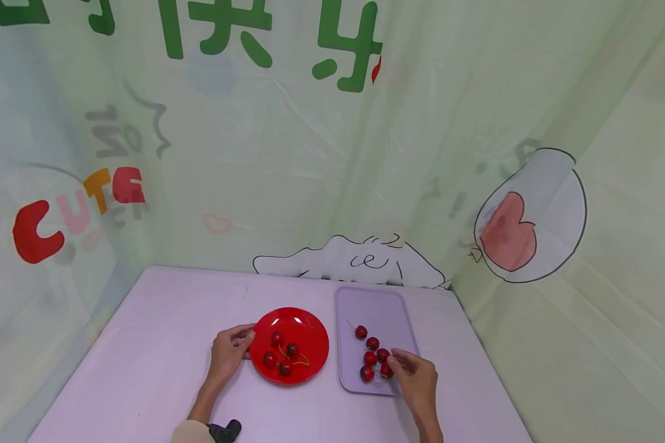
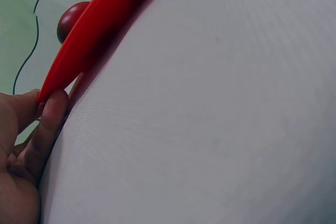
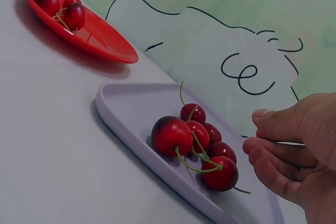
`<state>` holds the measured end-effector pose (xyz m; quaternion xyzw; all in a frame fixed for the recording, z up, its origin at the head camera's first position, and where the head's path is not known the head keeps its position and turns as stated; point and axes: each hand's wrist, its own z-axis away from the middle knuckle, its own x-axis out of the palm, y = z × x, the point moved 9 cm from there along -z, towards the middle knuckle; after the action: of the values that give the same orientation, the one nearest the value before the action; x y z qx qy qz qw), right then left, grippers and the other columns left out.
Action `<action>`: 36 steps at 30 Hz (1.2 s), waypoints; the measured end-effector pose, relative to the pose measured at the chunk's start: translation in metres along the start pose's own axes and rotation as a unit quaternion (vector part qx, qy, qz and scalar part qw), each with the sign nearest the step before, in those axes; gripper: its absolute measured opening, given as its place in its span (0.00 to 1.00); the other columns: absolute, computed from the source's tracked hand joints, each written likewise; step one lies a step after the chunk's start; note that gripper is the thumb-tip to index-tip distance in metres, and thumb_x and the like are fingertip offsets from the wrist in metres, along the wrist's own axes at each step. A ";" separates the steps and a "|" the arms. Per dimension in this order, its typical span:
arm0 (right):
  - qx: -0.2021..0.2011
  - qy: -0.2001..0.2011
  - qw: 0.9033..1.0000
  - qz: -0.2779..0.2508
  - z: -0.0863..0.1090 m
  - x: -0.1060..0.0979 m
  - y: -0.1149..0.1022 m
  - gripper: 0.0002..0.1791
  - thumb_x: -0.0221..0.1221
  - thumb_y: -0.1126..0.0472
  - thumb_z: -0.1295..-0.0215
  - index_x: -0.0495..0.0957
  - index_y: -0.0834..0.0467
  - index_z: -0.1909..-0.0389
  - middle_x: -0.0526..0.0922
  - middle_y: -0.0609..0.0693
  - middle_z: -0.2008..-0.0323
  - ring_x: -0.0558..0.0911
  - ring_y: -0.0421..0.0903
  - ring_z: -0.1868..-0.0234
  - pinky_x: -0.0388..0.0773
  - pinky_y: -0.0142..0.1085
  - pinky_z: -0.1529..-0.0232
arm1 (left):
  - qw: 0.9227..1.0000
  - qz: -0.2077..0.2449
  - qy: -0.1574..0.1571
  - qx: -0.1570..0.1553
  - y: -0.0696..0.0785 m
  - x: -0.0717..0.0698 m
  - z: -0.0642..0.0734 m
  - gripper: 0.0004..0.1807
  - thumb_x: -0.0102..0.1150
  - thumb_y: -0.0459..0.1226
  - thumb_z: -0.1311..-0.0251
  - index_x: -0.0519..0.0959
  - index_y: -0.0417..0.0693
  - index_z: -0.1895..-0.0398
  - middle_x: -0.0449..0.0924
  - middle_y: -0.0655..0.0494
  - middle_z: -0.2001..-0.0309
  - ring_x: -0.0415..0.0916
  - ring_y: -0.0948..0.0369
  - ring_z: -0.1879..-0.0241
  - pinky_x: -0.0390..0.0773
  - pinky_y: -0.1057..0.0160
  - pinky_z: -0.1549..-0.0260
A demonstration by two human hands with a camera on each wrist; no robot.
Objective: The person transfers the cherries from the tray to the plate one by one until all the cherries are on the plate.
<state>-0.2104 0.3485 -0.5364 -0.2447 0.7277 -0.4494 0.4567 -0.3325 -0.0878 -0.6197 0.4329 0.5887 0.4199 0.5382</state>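
At its left rim, a round red plate [image 1: 313,335] is pinched between the thumb and fingers of my left hand [image 1: 227,355]. In the left wrist view the plate [image 2: 97,35] slants, with the fingertips under its edge. Several dark red cherries [image 1: 277,338] with green stems lie on it. To the right is a pale purple tray [image 1: 374,306] bearing several more cherries [image 1: 372,343]. My right hand [image 1: 419,383] hovers over the tray's right side beside these cherries. The right wrist view shows its fingers [image 3: 278,153] loosely bent, holding nothing, apart from the nearest cherry [image 3: 219,173].
A pale table [image 1: 161,363] carries the plate and tray. Printed curtains [image 1: 288,172] hang along its back and both sides. A dark wrist strap [image 1: 225,431] shows at the left sleeve.
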 end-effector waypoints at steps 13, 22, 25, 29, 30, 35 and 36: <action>0.009 0.008 0.999 0.034 0.006 -0.004 0.013 0.10 0.72 0.68 0.32 0.91 0.69 0.53 0.94 0.63 0.59 0.85 0.27 0.68 0.82 0.18 0.63 | 1.000 0.000 -0.002 -0.002 0.001 0.000 0.000 0.18 0.65 0.34 0.23 0.85 0.41 0.35 0.89 0.40 0.48 0.84 0.66 0.72 0.86 0.75 0.68; -0.001 0.005 0.999 0.049 0.011 -0.007 0.013 0.08 0.73 0.67 0.32 0.91 0.68 0.56 0.94 0.62 0.61 0.86 0.30 0.69 0.83 0.22 0.65 | 1.000 0.005 0.000 0.000 0.002 0.000 0.000 0.17 0.65 0.34 0.23 0.85 0.40 0.35 0.89 0.39 0.48 0.84 0.66 0.73 0.86 0.75 0.68; 0.013 -0.001 0.998 0.064 0.011 -0.006 0.018 0.09 0.73 0.66 0.31 0.91 0.68 0.56 0.94 0.61 0.60 0.86 0.32 0.68 0.83 0.23 0.65 | 1.000 0.003 -0.001 0.000 0.000 0.000 0.000 0.17 0.65 0.34 0.23 0.85 0.41 0.35 0.89 0.40 0.48 0.84 0.67 0.72 0.86 0.75 0.68; 0.028 -0.008 0.997 0.076 0.012 -0.004 0.024 0.08 0.72 0.66 0.30 0.91 0.67 0.56 0.94 0.61 0.59 0.88 0.37 0.67 0.83 0.24 0.64 | 1.000 0.003 -0.001 0.002 -0.001 0.000 0.000 0.17 0.65 0.34 0.23 0.86 0.41 0.35 0.89 0.40 0.48 0.84 0.67 0.70 0.86 0.75 0.68; 0.028 -0.009 0.997 0.076 0.013 -0.004 0.025 0.08 0.72 0.66 0.31 0.91 0.68 0.56 0.94 0.62 0.59 0.88 0.38 0.66 0.83 0.24 0.64 | 1.000 0.003 -0.001 0.003 -0.001 0.000 0.000 0.17 0.65 0.34 0.23 0.86 0.41 0.35 0.89 0.40 0.48 0.85 0.67 0.70 0.86 0.75 0.68; 0.026 -0.016 0.997 0.074 0.013 0.000 0.032 0.08 0.73 0.66 0.32 0.91 0.67 0.57 0.94 0.60 0.61 0.88 0.39 0.67 0.84 0.26 0.65 | 1.000 0.002 0.000 0.004 -0.001 0.000 0.000 0.17 0.65 0.34 0.24 0.86 0.41 0.35 0.89 0.40 0.48 0.85 0.67 0.69 0.86 0.75 0.68; 0.024 -0.017 0.997 0.073 0.013 0.001 0.033 0.07 0.73 0.66 0.32 0.91 0.67 0.58 0.94 0.60 0.61 0.87 0.38 0.68 0.84 0.26 0.65 | 1.000 0.002 -0.001 0.004 -0.001 0.000 0.000 0.17 0.65 0.34 0.24 0.86 0.41 0.35 0.89 0.40 0.48 0.85 0.67 0.69 0.86 0.75 0.68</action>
<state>-0.1972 0.3581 -0.5681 -0.1871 0.7252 -0.4277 0.5061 -0.3330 -0.0876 -0.6202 0.4370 0.5891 0.4181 0.5359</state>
